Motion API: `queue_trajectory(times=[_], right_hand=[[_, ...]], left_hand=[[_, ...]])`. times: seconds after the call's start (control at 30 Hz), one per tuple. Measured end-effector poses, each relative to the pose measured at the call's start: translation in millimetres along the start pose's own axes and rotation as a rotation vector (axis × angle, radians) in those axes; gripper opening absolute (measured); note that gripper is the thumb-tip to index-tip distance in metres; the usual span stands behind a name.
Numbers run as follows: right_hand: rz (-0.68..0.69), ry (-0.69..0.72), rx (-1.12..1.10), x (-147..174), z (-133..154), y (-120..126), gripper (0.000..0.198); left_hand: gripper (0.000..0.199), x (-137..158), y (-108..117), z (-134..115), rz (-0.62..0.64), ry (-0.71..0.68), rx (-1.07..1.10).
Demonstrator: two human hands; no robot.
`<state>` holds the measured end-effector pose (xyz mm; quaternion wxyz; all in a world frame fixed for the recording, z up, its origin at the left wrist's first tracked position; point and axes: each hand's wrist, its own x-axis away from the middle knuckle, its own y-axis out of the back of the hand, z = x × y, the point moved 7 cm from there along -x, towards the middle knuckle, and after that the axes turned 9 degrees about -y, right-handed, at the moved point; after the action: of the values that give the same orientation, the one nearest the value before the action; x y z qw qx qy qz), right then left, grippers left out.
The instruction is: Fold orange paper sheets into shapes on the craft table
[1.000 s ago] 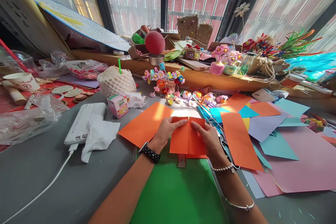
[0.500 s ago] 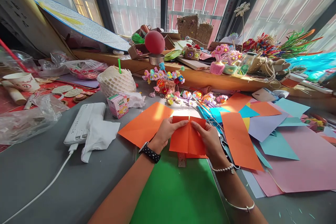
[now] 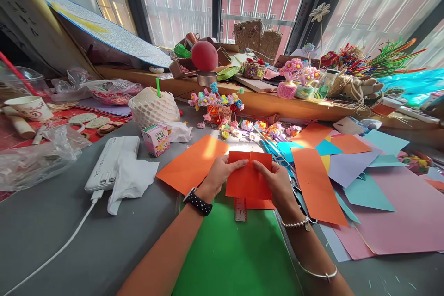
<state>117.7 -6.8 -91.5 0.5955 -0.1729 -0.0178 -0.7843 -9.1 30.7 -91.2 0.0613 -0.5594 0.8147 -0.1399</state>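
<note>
At the far left of the table (image 3: 114, 245) we see a paper cup (image 3: 29, 108), with a clear plastic bag (image 3: 41, 159) in front of it. Next we find a white power bank (image 3: 113, 162) with a tissue (image 3: 133, 180) against it, then a small pink box (image 3: 156, 141). Beside the left hand (image 3: 218, 173) lies an orange sheet (image 3: 194, 164). That hand pinches the left part of a smaller orange paper (image 3: 249, 182), its thumb across the front. We see this paper held up over a green mat (image 3: 236, 249), a ruler (image 3: 240, 212) showing below its lower edge. The right hand (image 3: 277, 182) grips the paper's right part, thumb also in front. Farther right we see an orange strip (image 3: 319, 187) and a large pink sheet (image 3: 402, 217).
</note>
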Motion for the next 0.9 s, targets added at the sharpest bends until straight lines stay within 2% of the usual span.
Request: queue_trajectory(times=[0.3,0.6,0.9], right_hand=[[0.030,-0.089,-0.149,-0.1,-6.1,-3.6,0.024],[0.050,-0.087,-0.173,-0.4,-4.9,-5.3,0.024],[0.006,-0.025,-0.024,-0.8,-4.3,0.5,0.032]], left_hand=[[0.032,1.7,-1.5,-6.8,-0.035,-0.029,0.014],[0.033,1.3,-1.8,-7.3,-0.027,-0.055,0.020],[0.034,-1.9,2.1,-2.8,0.015,-0.043,-0.104]])
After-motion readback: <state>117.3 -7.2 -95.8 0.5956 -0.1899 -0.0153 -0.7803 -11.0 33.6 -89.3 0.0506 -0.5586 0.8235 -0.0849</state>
